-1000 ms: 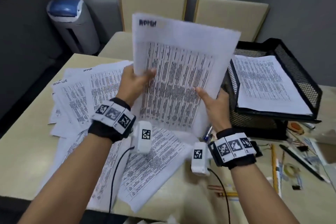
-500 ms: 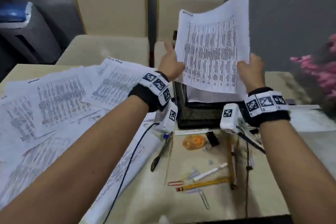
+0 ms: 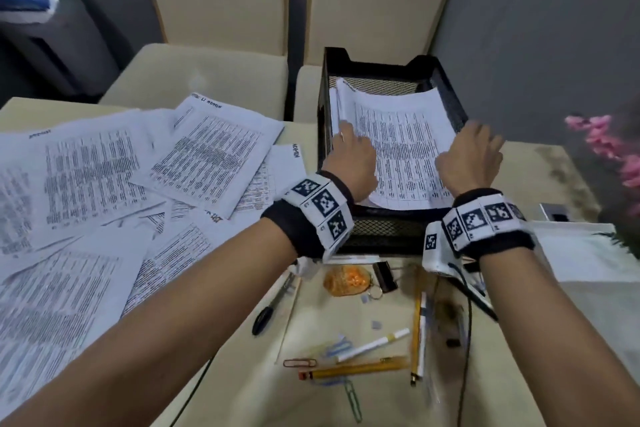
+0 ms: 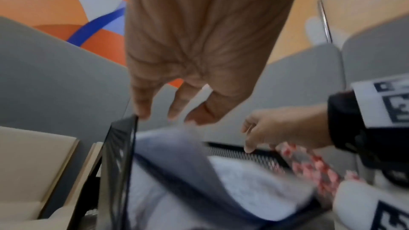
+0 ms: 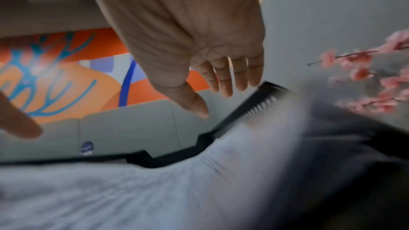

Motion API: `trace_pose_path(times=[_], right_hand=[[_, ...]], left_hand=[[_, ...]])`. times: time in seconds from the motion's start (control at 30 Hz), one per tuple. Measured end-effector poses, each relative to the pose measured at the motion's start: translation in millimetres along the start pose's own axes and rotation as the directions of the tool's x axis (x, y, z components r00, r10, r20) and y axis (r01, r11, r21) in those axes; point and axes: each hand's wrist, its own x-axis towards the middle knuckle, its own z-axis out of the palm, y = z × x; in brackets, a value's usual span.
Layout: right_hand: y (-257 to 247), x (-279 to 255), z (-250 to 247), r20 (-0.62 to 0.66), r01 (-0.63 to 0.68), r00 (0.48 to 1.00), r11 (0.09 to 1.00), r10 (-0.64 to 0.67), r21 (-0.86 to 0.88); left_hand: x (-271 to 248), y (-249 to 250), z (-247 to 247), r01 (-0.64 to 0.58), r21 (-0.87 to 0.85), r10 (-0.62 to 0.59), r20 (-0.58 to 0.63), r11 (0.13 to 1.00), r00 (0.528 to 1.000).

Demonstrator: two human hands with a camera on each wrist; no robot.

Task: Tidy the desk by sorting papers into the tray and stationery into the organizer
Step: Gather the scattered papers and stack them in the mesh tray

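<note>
A black mesh tray stands at the desk's far edge with printed sheets lying curved in it. My left hand is over the sheets' left edge, fingers straight and spread beside the tray's left wall. My right hand is over the right edge, fingers loose above the tray rim. Neither hand grips anything. Many loose printed papers cover the desk's left half. Pens, pencils and paper clips lie in front of the tray.
A black pen, an orange keychain, a binder clip and a white marker lie near my wrists. Pink flowers stand at the right, and a white cloth lies below them. Two beige chairs face the desk.
Both hands carried the held sheets rightward and down into the tray and let them go. The sheets now lie in the tray under my open hands.
</note>
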Motion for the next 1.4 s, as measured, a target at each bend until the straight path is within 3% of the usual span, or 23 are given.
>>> trace_pose_path(times=[0.1,0.17,0.27,0.37,0.47,0.57,0.6,0.67,0.73,0.83,0.9,1.0,1.07,1.13,1.17,1.2,1.27,1.3,1.33,1.4], right_hand=[[-26.4,-7.2,-14.4,-0.105,0.103,0.990,0.987,-0.090,0.125],[-59.8,-17.1,-19.8,-0.137,0.211,0.975,0.928,-0.177,0.307],[-134.9,-41.7,-9.5,-0.030,0.247,0.955,0.741,-0.294,0.624],[-196.6,-60.6,32.6,0.215,0.107,0.904,0.682,-0.370,0.724],[-238.6,-70.5,98.9,0.425,0.015,0.829,0.776,-0.362,0.631],[-243.1,-73.9,163.6,0.644,-0.142,0.751,0.918,-0.143,0.369],[-240.7,-74.9,181.0,0.665,-0.149,0.744,0.954,-0.066,0.260],[-242.1,-77.9,206.1,0.626,-0.122,0.780,0.985,0.017,0.125],[-253.7,-82.2,220.0,0.574,-0.065,0.819,0.995,0.009,0.078],[-277.8,-91.9,228.9,0.569,0.042,0.818,0.996,-0.083,0.085],[-296.0,-99.1,233.7,0.595,0.142,0.784,0.985,-0.175,0.102],[-323.6,-113.3,239.5,0.664,0.246,0.684,0.952,-0.302,0.181],[-339.3,-119.5,242.4,0.695,0.239,0.623,0.934,-0.358,0.267],[-349.1,-120.1,244.9,0.706,0.167,0.619,0.936,-0.344,0.309],[-352.6,-119.2,246.0,0.705,0.144,0.628,0.940,-0.329,0.310],[-355.0,-118.9,247.0,0.702,0.142,0.638,0.944,-0.317,0.298],[-358.2,-123.8,247.5,0.699,0.171,0.642,0.947,-0.316,0.271],[-359.6,-129.4,247.9,0.702,0.188,0.634,0.945,-0.326,0.269],[-361.2,-137.4,248.5,0.707,0.214,0.617,0.938,-0.346,0.272],[-363.8,-157.7,248.8,0.718,0.312,0.561,0.908,-0.413,0.278]], left_hand=[[-7.2,-31.3,-25.8,-0.054,0.003,0.053,-0.274,0.999,0.960],[-8.1,-70.7,-42.6,0.000,-0.053,-0.017,-0.327,0.999,0.945],[-3.7,-151.6,-59.1,0.224,-0.140,-0.252,-0.235,0.964,0.939],[-3.5,-227.4,-54.0,0.441,-0.162,-0.454,-0.051,0.883,0.890],[-23.1,-309.0,-39.7,0.640,-0.059,-0.631,0.123,0.766,0.766],[-60.0,-380.5,-31.8,0.804,-0.024,-0.796,0.125,0.594,0.592],[-74.0,-399.4,-31.6,0.855,-0.031,-0.847,0.122,0.518,0.518],[-97.2,-430.8,-26.5,0.922,-0.079,-0.916,0.107,0.380,0.386],[-112.4,-452.6,-20.4,0.952,-0.112,-0.945,0.136,0.285,0.299],[-122.3,-458.2,-7.5,0.951,-0.139,-0.943,0.153,0.275,0.295],[-117.2,-453.9,3.1,0.928,-0.155,-0.928,0.106,0.339,0.357],[-108.8,-440.3,16.2,0.875,-0.176,-0.885,0.044,0.451,0.464],[-108.1,-432.4,24.1,0.849,-0.183,-0.851,0.091,0.496,0.517],[-114.9,-434.1,27.9,0.808,-0.241,-0.802,0.152,0.537,0.578],[-120.2,-441.4,24.1,0.801,-0.323,-0.806,0.157,0.504,0.571],[-124.6,-453.5,18.8,0.812,-0.424,-0.856,0.144,0.400,0.497],[-133.5,-477.5,4.4,0.792,-0.599,-0.959,0.140,0.118,0.248],[-135.3,-487.7,-2.2,0.767,-0.641,-0.969,0.170,0.029,0.179],[-133.6,-493.6,-6.9,0.746,-0.666,-0.958,0.214,-0.001,0.190],[-126.7,-489.9,-13.8,0.641,-0.768,-0.882,0.305,-0.005,0.359]])
